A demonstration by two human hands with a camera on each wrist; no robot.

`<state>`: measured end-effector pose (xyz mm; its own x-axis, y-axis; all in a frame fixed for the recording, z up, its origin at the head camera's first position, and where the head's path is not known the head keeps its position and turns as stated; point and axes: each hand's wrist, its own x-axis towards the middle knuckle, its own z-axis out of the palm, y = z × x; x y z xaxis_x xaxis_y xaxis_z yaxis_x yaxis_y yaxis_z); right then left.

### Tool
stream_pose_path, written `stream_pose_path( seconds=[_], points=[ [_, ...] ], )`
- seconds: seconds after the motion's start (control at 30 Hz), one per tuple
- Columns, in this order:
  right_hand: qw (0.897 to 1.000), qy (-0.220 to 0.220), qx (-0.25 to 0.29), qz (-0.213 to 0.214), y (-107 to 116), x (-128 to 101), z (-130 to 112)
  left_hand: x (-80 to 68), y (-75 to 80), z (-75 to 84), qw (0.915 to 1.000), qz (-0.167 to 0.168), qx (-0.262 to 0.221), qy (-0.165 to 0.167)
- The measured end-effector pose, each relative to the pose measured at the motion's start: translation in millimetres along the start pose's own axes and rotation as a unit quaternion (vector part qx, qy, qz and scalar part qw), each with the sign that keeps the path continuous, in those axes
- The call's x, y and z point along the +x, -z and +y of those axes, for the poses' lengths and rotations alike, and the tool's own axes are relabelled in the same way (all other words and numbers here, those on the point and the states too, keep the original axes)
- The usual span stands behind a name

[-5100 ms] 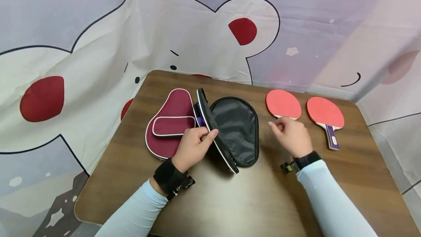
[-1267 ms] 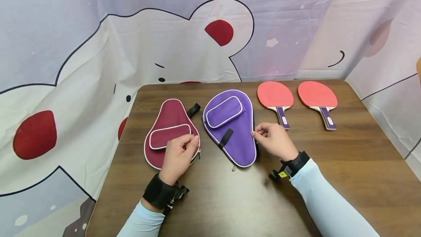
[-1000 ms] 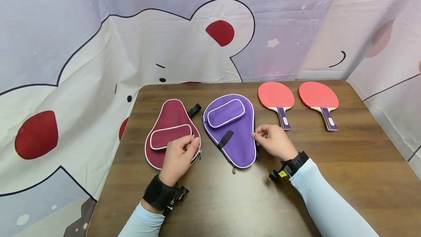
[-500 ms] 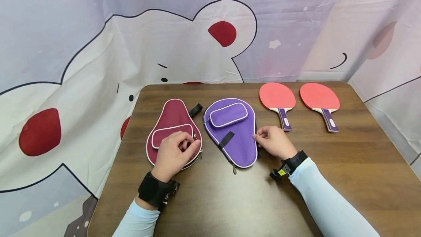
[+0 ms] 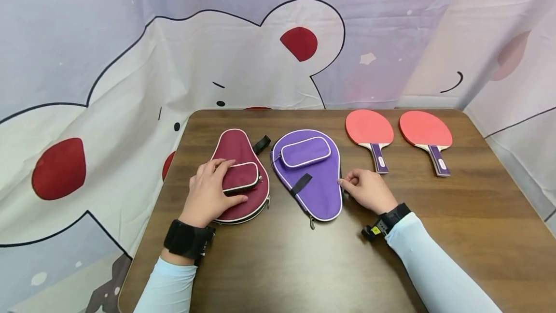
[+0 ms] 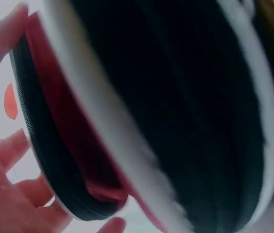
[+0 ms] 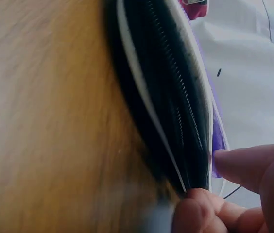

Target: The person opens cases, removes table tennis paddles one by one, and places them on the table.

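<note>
A burgundy table tennis bat case (image 5: 234, 145) with white piping lies on the left of the table. My left hand (image 5: 204, 196) rests over its raised pocket (image 5: 243, 176), thumb and fingers spread to either side. In the left wrist view, fingertips touch the pocket's black side (image 6: 44, 141). Beside it lies a purple bat case (image 5: 323, 185) with its pocket and a black strap facing up. My right hand (image 5: 370, 190) pinches the purple case's right edge, thumb on top. The right wrist view shows that case's black zipped side (image 7: 176, 92), with curled fingers at the lower edge.
Two table tennis bats, a nearer-left one (image 5: 369, 127) and a right one (image 5: 425, 128), lie red side up at the back right, purple handles toward me. The wooden table (image 5: 278, 269) meets a printed cloth backdrop (image 5: 204, 47) along its far edge.
Earlier the left hand held up a black flap of the opened case; now that case lies purple side up. The left hand has since moved left and spread over the burgundy case. The right stays put.
</note>
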<state>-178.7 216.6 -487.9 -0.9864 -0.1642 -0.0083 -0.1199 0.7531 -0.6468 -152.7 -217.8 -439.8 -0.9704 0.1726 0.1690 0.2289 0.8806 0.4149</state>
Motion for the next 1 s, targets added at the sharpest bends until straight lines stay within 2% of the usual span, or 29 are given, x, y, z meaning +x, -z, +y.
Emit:
stream_pose_path(
  seconds=[0.1, 0.27, 0.4, 0.77, 0.87, 1.0],
  points=[
    [1.000, -0.005, 0.001, 0.027, 3, -5, 2, 2.3, -0.2, -4.5, 0.9996, -0.025, -0.009, 0.005],
    [0.995, 0.001, 0.002, 0.101, 8, -12, 1, 6.0, 1.6, -8.4, 0.9991, -0.033, -0.015, 0.020],
    [0.992, 0.008, -0.004, 0.125, 10, -17, 0, 6.2, 3.9, -11.7, 0.9986, -0.039, -0.013, 0.034],
    [0.994, 0.030, 0.002, 0.106, 12, -19, -9, 1.1, 3.3, -10.9, 0.9971, -0.028, -0.053, 0.048],
    [0.995, 0.055, 0.018, 0.077, 11, -18, -14, 1.5, 4.2, -6.1, 0.9968, -0.014, -0.064, 0.046],
    [0.993, 0.113, 0.026, 0.020, 11, -16, -34, 5.9, 10.6, 13.0, 0.9960, 0.014, -0.082, 0.033]
  ],
)
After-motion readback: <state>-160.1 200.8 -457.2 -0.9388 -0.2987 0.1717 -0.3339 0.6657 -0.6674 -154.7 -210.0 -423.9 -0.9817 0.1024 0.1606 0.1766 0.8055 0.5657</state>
